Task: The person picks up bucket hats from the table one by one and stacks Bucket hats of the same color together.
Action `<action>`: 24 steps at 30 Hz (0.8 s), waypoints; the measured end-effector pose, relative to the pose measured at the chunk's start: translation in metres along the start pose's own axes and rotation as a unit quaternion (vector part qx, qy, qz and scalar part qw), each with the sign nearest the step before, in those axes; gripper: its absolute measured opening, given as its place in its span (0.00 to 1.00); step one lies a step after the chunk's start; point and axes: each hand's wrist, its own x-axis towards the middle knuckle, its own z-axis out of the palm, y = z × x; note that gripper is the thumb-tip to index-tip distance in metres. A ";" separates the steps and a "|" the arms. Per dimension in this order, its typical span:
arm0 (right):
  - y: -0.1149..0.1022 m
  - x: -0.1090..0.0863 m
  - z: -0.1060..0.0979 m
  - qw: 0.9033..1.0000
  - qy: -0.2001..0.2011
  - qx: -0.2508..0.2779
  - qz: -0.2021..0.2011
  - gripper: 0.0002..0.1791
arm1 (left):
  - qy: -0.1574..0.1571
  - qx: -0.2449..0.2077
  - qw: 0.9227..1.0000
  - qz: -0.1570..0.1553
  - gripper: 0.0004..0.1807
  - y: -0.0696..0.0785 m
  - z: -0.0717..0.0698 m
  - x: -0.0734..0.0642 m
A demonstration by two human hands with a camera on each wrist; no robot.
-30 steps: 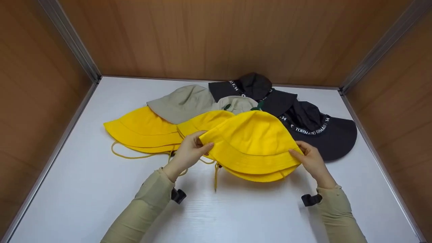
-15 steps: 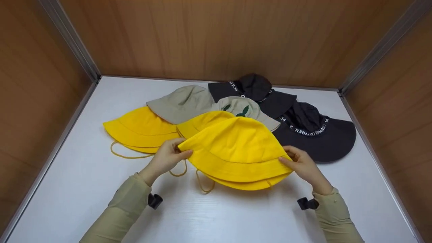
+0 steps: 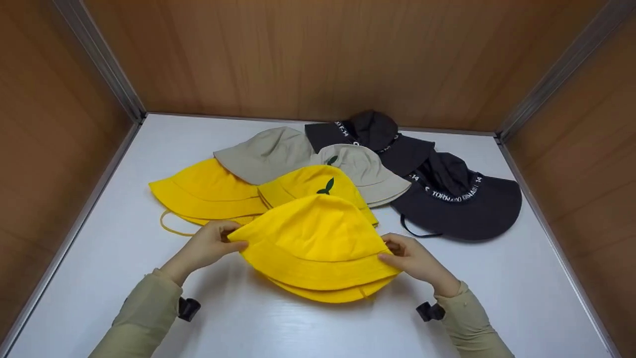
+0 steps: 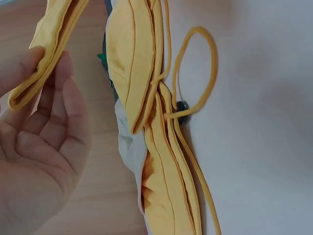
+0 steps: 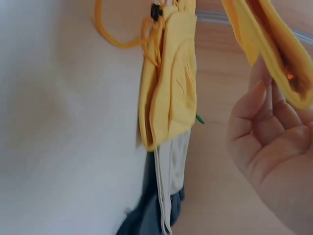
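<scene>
- Starting left on the tabletop (image 3: 278, 330), and finding a flattened yellow hat (image 3: 208, 191) with its cord (image 3: 175, 232) looped out on the near side: down, let go, apparently finished with.
- Coming nearer, to the left grip (image 3: 208, 243): pinching a brim corner, thumb in front and fingers behind.
- Back to the far side for a grey-beige hat (image 3: 271, 154), overlapping the first yellow one and also lying untouched.
- Into the middle, near side, for the main item: a held yellow hat (image 3: 318, 243), folded flat, stretched between both grips and hanging above the tabletop. Not yet released, so to be counted as unfinished.
- Just beyond it, partly covered from view: a sprout-marked yellow hat (image 3: 303, 181), resting against a light beige hat (image 3: 370, 169). Both down, both free of any touch.
- Farther back, right of middle: a far black hat (image 3: 412, 149) with a lettered band, seemingly settled too.
- Near again, to the right grip (image 3: 417, 256): closed on the opposite brim corner.
- Finishing right with a near black hat (image 3: 477, 214), with a thin strap trailing on the near side. Making six laid, by this count, and one in hand.
</scene>
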 end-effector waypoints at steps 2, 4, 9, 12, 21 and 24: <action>0.002 0.003 0.008 1.000 -0.010 -0.012 0.003 0.16 | -0.013 0.012 1.000 0.004 0.16 -0.007 -0.005 -0.002; 0.003 0.007 0.015 0.999 -0.021 -0.024 0.007 0.16 | -0.026 0.023 0.999 0.007 0.15 -0.014 -0.009 -0.004; 0.005 0.015 0.034 0.998 -0.044 -0.028 0.019 0.16 | -0.051 0.065 0.997 0.000 0.08 -0.029 -0.018 -0.008; 0.006 0.019 0.044 0.998 -0.056 -0.028 0.022 0.15 | -0.056 0.091 0.994 -0.020 0.06 -0.034 -0.022 -0.010; 0.004 0.032 0.074 0.995 -0.084 -0.049 0.021 0.12 | -0.076 0.126 0.987 -0.067 0.07 -0.049 -0.033 -0.022; 0.001 0.036 0.082 0.994 -0.095 -0.051 0.030 0.12 | -0.083 0.141 0.983 -0.089 0.08 -0.054 -0.039 -0.027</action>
